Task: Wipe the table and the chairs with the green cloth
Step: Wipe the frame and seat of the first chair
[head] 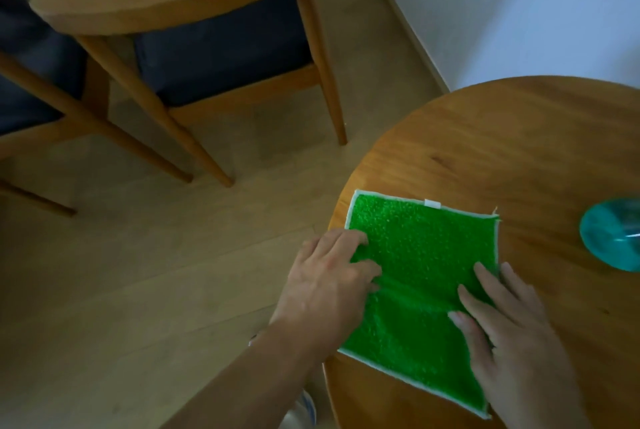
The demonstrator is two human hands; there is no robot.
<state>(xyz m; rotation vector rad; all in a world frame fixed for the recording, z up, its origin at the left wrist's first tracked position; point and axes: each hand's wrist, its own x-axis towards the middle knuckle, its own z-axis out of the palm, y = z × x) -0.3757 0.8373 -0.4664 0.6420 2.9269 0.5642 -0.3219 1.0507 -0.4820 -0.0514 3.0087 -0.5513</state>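
A green cloth [415, 276] with a white hem lies spread flat at the left edge of the round wooden table [502, 151]. A crease runs across its middle. My left hand [329, 276] rests on the cloth's left side with fingers bent onto the fabric at the crease. My right hand [509, 335] lies flat on the cloth's right side, fingers straight. A wooden chair [166, 2] with a dark blue seat cushion stands on the floor to the upper left, apart from the table.
A teal round object [613, 238], blurred, sits on the table at the right edge of view. Part of a second chair [34, 82] shows at the far left. A white wall [519, 13] runs behind the table. Light wooden floor lies between chairs and table.
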